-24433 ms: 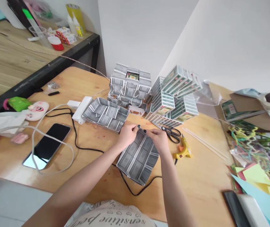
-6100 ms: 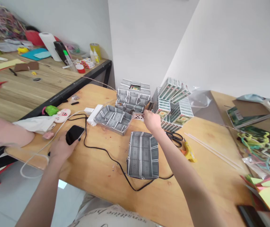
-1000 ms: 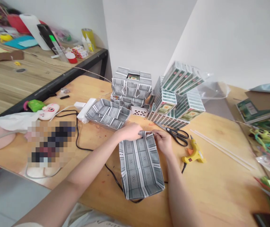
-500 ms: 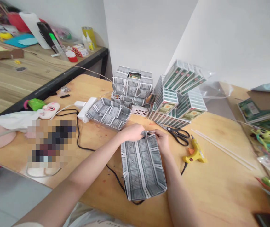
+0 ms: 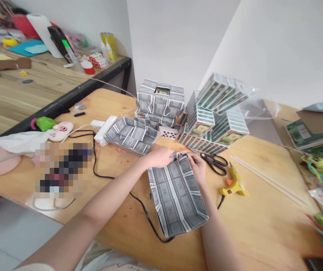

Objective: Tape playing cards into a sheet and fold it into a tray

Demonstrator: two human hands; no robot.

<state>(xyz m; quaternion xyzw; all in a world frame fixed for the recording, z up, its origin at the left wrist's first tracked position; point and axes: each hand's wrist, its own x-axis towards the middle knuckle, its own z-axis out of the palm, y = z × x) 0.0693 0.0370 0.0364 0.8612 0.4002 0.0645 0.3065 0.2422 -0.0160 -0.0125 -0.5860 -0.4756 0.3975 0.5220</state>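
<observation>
A shallow tray built from grey-patterned playing cards (image 5: 176,199) lies tilted in front of me. At its far end my left hand (image 5: 163,157) has its fingers closed on the end wall, some of them hidden inside. My right hand (image 5: 198,166) pinches the far right corner. Between the two hands a card (image 5: 181,153) shows its printed face along the rim. Beyond my left hand stands a second playing-card tray (image 5: 133,134) with cards in its bottom. Black-handled scissors (image 5: 215,162) and a yellow glue gun (image 5: 234,182) lie to the right of my right hand.
Behind are a playing-card structure (image 5: 160,99) and stacked green card boxes (image 5: 220,109). Two clear glue sticks (image 5: 268,180) lie at right. A white power strip (image 5: 104,131) and black cable (image 5: 141,205) are left. Another person's arm (image 5: 0,158) rests at the left edge.
The tray's near end has swung to the right, so it sits more slanted. Both hands remain at its far end, and the printed card face there shows more.
</observation>
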